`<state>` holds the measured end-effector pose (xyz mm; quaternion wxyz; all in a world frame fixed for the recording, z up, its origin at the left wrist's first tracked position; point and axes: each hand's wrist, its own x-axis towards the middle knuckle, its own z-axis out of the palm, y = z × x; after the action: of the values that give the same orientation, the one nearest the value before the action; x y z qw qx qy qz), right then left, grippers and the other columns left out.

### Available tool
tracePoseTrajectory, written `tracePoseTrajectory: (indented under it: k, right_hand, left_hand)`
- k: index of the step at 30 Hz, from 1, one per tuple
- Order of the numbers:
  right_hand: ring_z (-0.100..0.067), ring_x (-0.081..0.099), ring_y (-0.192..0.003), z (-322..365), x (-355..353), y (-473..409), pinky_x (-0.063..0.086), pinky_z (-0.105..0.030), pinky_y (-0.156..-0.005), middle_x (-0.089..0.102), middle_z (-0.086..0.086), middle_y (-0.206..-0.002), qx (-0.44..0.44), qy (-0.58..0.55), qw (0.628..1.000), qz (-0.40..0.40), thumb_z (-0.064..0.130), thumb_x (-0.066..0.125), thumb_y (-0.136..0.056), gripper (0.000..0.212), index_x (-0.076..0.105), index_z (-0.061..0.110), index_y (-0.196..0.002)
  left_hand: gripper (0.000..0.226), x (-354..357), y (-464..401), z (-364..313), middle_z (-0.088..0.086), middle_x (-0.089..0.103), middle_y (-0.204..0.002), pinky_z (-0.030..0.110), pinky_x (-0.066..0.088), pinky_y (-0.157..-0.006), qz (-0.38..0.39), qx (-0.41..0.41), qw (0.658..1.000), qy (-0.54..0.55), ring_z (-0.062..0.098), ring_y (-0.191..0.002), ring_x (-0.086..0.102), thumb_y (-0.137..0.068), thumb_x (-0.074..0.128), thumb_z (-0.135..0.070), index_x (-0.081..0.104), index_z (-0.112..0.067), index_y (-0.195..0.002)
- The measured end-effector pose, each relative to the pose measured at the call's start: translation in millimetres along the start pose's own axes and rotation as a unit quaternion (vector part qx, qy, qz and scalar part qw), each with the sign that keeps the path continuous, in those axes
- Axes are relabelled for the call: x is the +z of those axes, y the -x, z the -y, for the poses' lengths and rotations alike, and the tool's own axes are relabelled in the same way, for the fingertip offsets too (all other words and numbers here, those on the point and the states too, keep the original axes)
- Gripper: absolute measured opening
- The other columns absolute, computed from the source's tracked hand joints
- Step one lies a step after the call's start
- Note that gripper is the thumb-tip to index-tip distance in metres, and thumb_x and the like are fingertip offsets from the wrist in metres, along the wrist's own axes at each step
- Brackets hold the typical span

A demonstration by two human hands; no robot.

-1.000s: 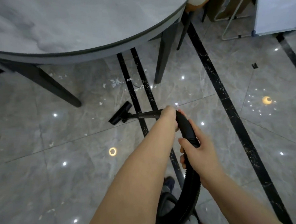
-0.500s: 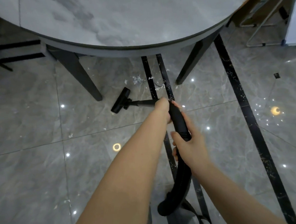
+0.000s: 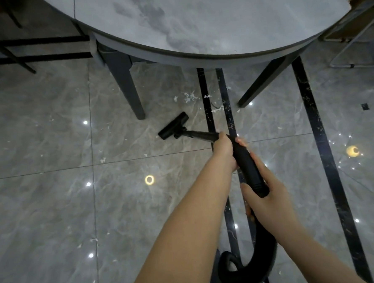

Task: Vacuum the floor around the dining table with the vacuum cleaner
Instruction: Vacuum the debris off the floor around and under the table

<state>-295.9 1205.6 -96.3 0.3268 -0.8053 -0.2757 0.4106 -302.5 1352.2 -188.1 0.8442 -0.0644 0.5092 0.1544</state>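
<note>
Head view, glossy grey tiled floor, white scraps, marble dining table

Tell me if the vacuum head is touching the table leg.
Apart. The head view shows bare floor tile between the vacuum head and the foot of the table leg; the head lies just below and right of the foot.

Desk top runs off the upper edge; its far legs are unseen. Vacuum hose leaves the bottom edge, the machine body out of view. Left hand covers the wand joint. White scraps too small to identify.
</note>
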Motion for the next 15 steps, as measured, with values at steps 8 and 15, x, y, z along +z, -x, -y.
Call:
tracePoseTrajectory:
  k: [8, 15]
  right_hand:
    - [-0.021, 0.062, -0.052, 18, 30, -10, 0.057, -0.031, -0.048, 0.065, -0.015, -0.074, -0.046, 0.011, 0.999, 0.027, 0.005, 0.059, -0.091, 0.082, 0.037, 0.061, -0.146]
    - [-0.024, 0.062, -0.050, 6, 27, 17, 0.056, -0.031, -0.045, 0.065, -0.020, -0.074, -0.041, 0.009, 0.998, 0.051, 0.001, 0.056, -0.091, 0.082, 0.038, 0.058, -0.148]
  left_hand:
    - [0.051, -19, 19, -40, 0.001, 0.036, -0.035, 0.011, 0.037, -0.034, -0.015, 0.038, 0.999, 0.003, 0.012, -0.023, 0.036, -0.104, 0.032, -0.030, 0.040, -0.012, -0.056]
    - [0.037, -39, 42, -15, 0.004, 0.037, -0.035, 0.010, 0.036, -0.033, -0.005, 0.040, 0.999, 0.035, 0.012, -0.022, 0.035, -0.101, 0.033, -0.019, 0.040, -0.011, -0.066]
